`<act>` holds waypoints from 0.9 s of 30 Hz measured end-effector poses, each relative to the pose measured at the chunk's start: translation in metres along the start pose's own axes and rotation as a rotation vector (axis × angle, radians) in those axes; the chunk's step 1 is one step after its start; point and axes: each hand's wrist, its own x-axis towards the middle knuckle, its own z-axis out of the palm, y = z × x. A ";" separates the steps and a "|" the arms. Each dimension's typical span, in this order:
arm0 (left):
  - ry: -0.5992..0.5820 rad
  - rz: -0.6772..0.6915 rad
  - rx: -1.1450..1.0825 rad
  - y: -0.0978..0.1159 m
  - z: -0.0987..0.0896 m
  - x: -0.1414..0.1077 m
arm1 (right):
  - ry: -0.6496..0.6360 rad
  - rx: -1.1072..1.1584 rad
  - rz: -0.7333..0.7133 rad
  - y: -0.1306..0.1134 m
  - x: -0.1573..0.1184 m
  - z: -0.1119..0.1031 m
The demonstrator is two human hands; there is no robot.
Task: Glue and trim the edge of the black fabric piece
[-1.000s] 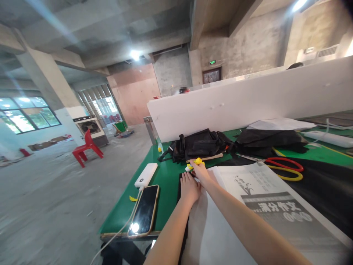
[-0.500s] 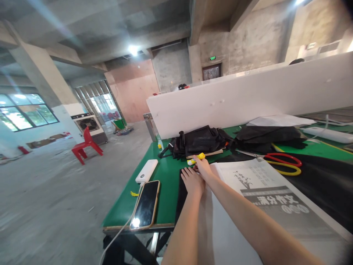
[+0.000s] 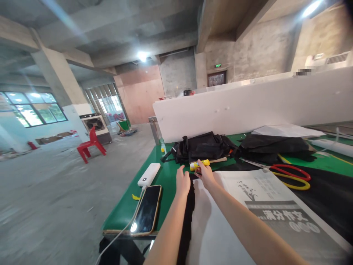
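My right hand [image 3: 205, 175] is closed around a yellow glue stick [image 3: 204, 162] with a white end, held sideways above the far edge of the white paper [image 3: 215, 217]. To its left, my left hand [image 3: 183, 181] is open and holds nothing, with its fingers over the green tabletop by the paper's far left corner. Under my right forearm lies a sheet printed with large characters [image 3: 271, 206], next to the white paper. Black material [image 3: 328, 187] lies beneath the sheets and shows along their edges.
Scissors [image 3: 292, 176] with red and yellow handles lie on the right. A phone [image 3: 147, 209] and a white power bank [image 3: 149, 174], joined by a cable, rest at the left table edge. A black bag [image 3: 205, 147] sits ahead, before a white partition [image 3: 234, 110].
My left hand has lifted off the paper's corner and moved left, apart from my right hand. My right hand still holds the glue stick. The view has shifted slightly.
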 end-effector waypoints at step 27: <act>-0.116 0.227 0.290 -0.015 0.027 -0.024 | 0.085 -0.100 0.008 0.003 -0.001 -0.002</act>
